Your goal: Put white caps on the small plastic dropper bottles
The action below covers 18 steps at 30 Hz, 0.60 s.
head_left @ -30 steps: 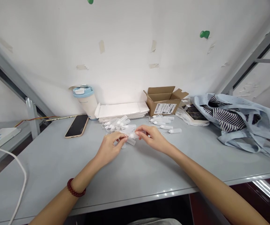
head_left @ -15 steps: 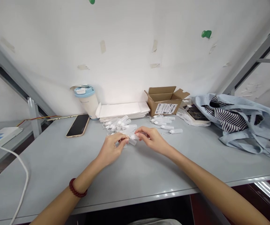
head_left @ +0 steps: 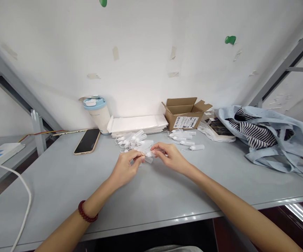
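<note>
Near the middle of the table my right hand (head_left: 171, 157) pinches a small clear plastic bottle (head_left: 149, 154) with a white cap, partly hidden by the fingers. My left hand (head_left: 125, 167) is closed just left of it, thumb and fingertips together by the cap end. What lies in that pinch is too small to make out. Behind my left hand a loose pile of similar bottles (head_left: 133, 137) with thin white loops lies on the table. A second group of these bottles (head_left: 184, 135) lies to the right, beyond my right hand.
White envelopes (head_left: 138, 122) are stacked by the wall. Left of them stand a tumbler (head_left: 98, 115) and a phone (head_left: 87, 141). An open cardboard box (head_left: 185, 117) sits behind the right group. A blue cloth bag (head_left: 290, 134) lies at the right; a white cable (head_left: 29, 196) hangs at the left.
Both hands stay almost in place around the small bottle, with only slight finger movement. The view has shifted very slightly.
</note>
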Available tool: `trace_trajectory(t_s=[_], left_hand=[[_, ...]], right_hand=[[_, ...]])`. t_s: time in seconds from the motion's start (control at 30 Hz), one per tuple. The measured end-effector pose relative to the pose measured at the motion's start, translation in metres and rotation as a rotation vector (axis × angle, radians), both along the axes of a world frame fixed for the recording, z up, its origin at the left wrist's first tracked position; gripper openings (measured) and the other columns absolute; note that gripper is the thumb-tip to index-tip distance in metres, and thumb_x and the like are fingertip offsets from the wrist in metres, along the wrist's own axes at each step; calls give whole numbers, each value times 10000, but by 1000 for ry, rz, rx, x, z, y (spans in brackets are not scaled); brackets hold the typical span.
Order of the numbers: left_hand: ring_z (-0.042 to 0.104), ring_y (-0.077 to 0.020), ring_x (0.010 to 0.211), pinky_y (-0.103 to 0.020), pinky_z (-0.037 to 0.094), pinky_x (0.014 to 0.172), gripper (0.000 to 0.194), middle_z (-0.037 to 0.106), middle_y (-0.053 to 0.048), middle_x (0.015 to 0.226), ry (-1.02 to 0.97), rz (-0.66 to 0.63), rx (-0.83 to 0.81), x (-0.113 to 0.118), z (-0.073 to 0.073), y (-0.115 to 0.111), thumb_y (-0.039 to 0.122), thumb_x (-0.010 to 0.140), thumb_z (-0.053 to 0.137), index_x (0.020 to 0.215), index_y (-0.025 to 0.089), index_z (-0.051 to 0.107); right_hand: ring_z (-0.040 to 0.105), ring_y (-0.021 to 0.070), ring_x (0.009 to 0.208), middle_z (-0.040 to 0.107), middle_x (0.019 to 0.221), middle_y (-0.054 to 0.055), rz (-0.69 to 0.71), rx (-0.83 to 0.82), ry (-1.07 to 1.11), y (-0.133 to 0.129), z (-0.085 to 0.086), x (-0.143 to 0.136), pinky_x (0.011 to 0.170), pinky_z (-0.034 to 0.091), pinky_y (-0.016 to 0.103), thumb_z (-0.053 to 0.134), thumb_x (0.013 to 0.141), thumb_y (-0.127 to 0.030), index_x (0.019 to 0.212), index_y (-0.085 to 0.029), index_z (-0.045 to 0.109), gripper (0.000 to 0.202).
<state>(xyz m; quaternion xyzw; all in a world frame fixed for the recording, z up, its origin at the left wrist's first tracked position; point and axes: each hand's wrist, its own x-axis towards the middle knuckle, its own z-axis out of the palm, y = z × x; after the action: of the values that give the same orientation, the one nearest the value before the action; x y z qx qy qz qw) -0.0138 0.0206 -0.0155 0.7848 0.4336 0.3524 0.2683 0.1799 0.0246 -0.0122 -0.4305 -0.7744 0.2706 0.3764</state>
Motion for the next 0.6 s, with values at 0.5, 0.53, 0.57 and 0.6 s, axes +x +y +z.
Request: trace_trajectory(t_s=[0.5,0.53,0.57,0.6], left_hand=[[593,-164,739,-263,465,705,174,692,-23,801,-57,-4,-27,-6,10,6,305,804,569,859,187,684],[588,-162,726,-263,467,700,173,691,-25,802,-56,15,-18,-6,10,6,303,788,587,871,185,684],[581,-158,715,-262,466,694,174,689,-26,803,-53,28,-13,-5,10,6,303,782,594,874,183,682],[576,-155,708,-260,464,691,173,687,-25,806,-49,31,-13,-5,10,6,305,785,591,870,183,679]], right_hand=[[580,127,673,660,770,22,-3,-2,40,1,10,5,571,381,224,446,891,-276,867,-160,606,199],[583,129,673,657,755,22,-7,-4,40,1,11,5,568,380,223,444,892,-278,863,-156,605,204],[583,129,670,653,743,22,-11,-5,37,1,11,6,566,379,222,443,892,-280,859,-154,605,209],[579,128,662,649,730,21,-13,-6,32,1,11,6,564,378,222,441,893,-284,854,-153,605,214]])
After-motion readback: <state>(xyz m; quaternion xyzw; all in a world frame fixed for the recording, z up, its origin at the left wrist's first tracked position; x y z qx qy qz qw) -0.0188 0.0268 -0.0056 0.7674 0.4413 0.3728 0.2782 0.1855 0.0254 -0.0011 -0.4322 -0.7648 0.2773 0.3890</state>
